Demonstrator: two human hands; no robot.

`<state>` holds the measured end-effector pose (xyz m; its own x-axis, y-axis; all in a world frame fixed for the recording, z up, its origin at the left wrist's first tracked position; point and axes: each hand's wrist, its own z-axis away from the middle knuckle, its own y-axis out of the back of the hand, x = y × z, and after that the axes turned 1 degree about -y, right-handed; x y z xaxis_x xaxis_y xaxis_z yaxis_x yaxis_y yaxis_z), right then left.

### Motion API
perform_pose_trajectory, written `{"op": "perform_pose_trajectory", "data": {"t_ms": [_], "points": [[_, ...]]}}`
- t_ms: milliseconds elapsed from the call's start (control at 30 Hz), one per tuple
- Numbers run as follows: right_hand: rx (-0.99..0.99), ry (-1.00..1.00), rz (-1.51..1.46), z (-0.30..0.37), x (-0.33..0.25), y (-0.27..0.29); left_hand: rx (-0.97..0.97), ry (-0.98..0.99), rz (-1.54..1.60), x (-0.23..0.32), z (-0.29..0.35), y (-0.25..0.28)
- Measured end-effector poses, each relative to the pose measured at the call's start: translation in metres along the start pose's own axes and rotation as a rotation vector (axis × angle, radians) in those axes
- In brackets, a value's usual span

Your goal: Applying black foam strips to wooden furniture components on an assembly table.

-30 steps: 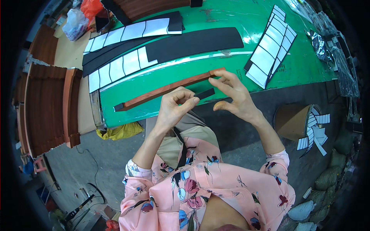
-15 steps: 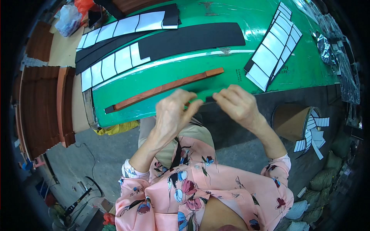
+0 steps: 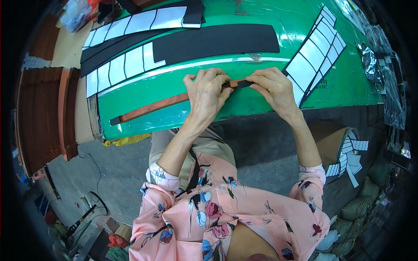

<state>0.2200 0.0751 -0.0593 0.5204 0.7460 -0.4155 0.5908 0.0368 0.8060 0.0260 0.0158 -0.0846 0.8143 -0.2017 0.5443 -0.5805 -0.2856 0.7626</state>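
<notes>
A narrow reddish-brown wooden strip [image 3: 159,105] lies slantwise on the green-covered table near its front edge. A small black pad [image 3: 115,120] covers its left end. My left hand [image 3: 206,92] is closed over the strip close to its right end, hiding part of it. Between the pinched fingers of my right hand [image 3: 275,90] is a small black foam piece [image 3: 244,83], laid against the strip's right tip. Whether it is stuck down there cannot be made out.
Black foam sheets [image 3: 217,43] with white-backed pieces [image 3: 113,69] lie across the back left of the table [image 3: 143,89]. More white-backed strips [image 3: 305,63] lie at the right. A bin [image 3: 326,137] of offcuts stands on the floor at right. Brown wooden panels [image 3: 39,113] stand at left.
Both hands have moved forward from the table's front edge to the strip's right end. The small black foam piece has come with my right hand onto that tip; my left hand now grips the strip.
</notes>
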Motion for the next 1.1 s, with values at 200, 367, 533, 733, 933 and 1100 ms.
{"op": "perform_pose_trajectory", "data": {"t_ms": [200, 367, 533, 733, 933, 1100], "points": [[-0.014, 0.022, -0.04, -0.006, 0.002, -0.009, 0.003, -0.009, 0.039, -0.002, 0.0, 0.001], [-0.014, 0.022, -0.046, -0.005, 0.004, -0.013, 0.013, -0.01, 0.035, -0.001, 0.001, 0.0], [-0.031, 0.015, -0.046, -0.004, 0.005, -0.013, 0.05, 0.007, 0.083, 0.001, -0.001, -0.001], [-0.033, 0.028, -0.042, -0.005, 0.005, -0.013, -0.009, 0.004, 0.032, 0.001, 0.0, 0.002], [-0.025, 0.037, -0.044, -0.007, 0.005, -0.015, -0.008, 0.005, 0.029, 0.0, -0.001, 0.002], [-0.02, 0.04, -0.058, -0.006, 0.006, -0.017, -0.023, 0.01, 0.031, 0.0, -0.001, 0.003]]}}
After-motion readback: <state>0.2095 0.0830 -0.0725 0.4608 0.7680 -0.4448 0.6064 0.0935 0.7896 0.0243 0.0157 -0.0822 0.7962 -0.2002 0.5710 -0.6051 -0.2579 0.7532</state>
